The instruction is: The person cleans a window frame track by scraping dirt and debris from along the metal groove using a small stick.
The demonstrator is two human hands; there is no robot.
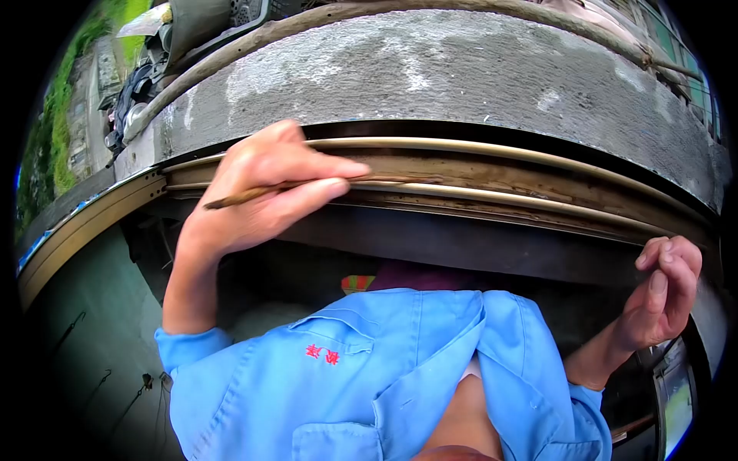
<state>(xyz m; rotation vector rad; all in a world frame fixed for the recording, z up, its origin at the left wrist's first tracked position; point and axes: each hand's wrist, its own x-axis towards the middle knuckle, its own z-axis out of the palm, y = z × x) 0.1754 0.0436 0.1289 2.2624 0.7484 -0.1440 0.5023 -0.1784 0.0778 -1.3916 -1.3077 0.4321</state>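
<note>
In my left hand [250, 184] a thin brown stick [238, 198] is pinched between thumb and index finger. Its back end sticks out past the wrist side, and its thin front end lies along a bronze-coloured window track [523, 198]. Brown dirt shows in the groove between the track's two raised rails. Whether the stick's tip touches the groove floor, I cannot tell. At the far right end of the track is my right hand [665, 296], its fingers half bent and loosely apart, nothing visible in them. Contact between it and the frame is unclear.
Beyond the track runs a rough grey concrete ledge [461, 65], edged by a wooden pole [346, 11]. Dark containers [200, 31] and other items stand at the upper left. A bronze side frame [92, 223] rises on the left beside a pale green wall [100, 307] with hooks.
</note>
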